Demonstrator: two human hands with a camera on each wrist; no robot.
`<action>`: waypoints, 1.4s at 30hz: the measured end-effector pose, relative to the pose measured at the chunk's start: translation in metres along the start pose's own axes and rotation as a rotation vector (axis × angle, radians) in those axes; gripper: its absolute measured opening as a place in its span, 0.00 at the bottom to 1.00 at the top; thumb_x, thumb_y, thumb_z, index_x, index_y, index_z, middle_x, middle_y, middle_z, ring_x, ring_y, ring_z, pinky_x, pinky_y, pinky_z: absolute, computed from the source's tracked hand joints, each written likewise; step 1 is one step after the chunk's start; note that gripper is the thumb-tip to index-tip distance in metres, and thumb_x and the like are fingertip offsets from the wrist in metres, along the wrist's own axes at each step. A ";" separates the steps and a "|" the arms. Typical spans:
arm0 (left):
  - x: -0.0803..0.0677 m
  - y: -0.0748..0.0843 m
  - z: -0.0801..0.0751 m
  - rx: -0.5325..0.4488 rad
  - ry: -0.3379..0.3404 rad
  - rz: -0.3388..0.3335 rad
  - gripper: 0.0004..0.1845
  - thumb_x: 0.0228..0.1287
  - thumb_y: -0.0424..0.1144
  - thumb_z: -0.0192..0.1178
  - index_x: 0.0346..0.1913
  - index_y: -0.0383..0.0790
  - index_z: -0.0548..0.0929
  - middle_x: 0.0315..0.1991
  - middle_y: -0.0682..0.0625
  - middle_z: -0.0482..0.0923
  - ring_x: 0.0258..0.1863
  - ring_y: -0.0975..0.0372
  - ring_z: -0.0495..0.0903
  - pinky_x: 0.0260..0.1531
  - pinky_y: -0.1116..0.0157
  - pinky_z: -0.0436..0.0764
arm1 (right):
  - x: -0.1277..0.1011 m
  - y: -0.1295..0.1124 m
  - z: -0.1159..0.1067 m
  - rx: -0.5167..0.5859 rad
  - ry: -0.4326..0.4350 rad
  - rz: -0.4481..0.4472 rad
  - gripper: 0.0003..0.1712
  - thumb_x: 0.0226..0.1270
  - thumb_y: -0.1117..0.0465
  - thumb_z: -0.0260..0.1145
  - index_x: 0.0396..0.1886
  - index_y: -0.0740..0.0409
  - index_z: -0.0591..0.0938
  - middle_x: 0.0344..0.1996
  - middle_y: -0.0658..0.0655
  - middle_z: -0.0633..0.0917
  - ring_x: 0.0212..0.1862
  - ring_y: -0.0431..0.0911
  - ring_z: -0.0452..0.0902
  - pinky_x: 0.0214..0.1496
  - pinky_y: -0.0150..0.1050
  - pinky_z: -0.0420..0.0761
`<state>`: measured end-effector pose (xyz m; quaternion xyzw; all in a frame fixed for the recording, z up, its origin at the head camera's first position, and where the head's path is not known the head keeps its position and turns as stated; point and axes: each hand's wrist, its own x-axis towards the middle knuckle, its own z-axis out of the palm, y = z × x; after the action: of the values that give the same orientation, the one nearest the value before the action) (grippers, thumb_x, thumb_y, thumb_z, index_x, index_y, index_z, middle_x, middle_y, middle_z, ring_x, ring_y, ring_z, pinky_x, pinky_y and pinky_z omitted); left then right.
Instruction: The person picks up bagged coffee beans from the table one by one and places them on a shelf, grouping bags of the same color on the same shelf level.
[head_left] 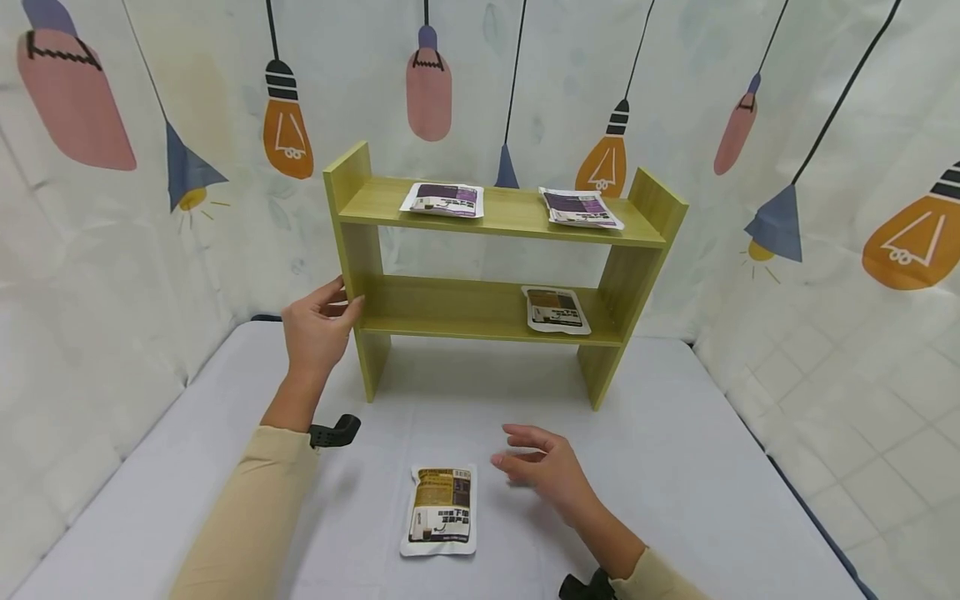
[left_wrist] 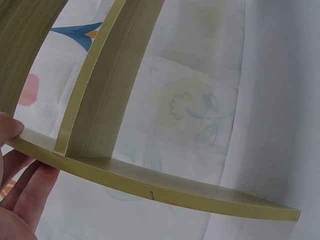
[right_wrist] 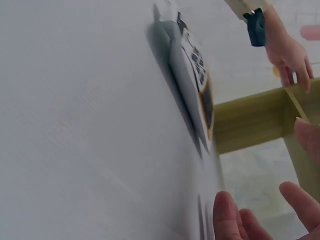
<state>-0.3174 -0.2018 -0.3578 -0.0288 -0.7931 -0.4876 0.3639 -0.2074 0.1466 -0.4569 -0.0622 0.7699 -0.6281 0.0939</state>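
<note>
I see an olive-green, wood-grain two-tier shelf [head_left: 495, 217] standing on a pale grey tablecloth [head_left: 675, 467], and behind it a white fabric backdrop [head_left: 825, 333] printed with orange, pink and blue hanging bulbs and lamps on black cords. On my screen the flat pouch on the cloth [head_left: 440, 510] is white-edged with a mustard-yellow and brown label and dark lettering, the pouch on the lower tier [head_left: 556, 309] wears the same brown and white, and the two pouches on the top tier [head_left: 444, 199] [head_left: 578, 207] are white with purple panels. My sleeves [head_left: 247, 517] are beige, and the straps at the wrists [head_left: 334, 432] are black.
</note>
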 end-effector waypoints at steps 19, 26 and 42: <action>0.003 0.005 0.001 -0.008 -0.006 -0.001 0.23 0.68 0.43 0.67 0.65 0.46 0.82 0.53 0.42 0.88 0.41 0.47 0.90 0.38 0.81 0.82 | -0.011 -0.001 0.027 -0.179 -0.045 0.017 0.33 0.54 0.48 0.82 0.60 0.51 0.86 0.55 0.64 0.85 0.38 0.45 0.86 0.33 0.40 0.85; 0.004 0.004 0.002 0.002 -0.005 -0.001 0.23 0.68 0.44 0.67 0.65 0.46 0.83 0.54 0.44 0.88 0.42 0.48 0.90 0.38 0.82 0.81 | -0.009 -0.005 0.040 -0.323 -0.070 -0.022 0.31 0.53 0.47 0.82 0.58 0.47 0.86 0.55 0.64 0.84 0.43 0.47 0.83 0.34 0.38 0.82; -0.001 0.004 0.000 0.006 -0.013 -0.031 0.24 0.68 0.43 0.67 0.66 0.47 0.82 0.54 0.43 0.88 0.42 0.47 0.89 0.37 0.82 0.81 | -0.010 -0.009 0.069 -0.442 -0.074 -0.022 0.33 0.50 0.50 0.84 0.57 0.47 0.85 0.47 0.59 0.76 0.38 0.48 0.70 0.34 0.37 0.73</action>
<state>-0.3152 -0.1997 -0.3550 -0.0185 -0.7974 -0.4904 0.3512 -0.1830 0.0811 -0.4604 -0.1125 0.8841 -0.4425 0.0992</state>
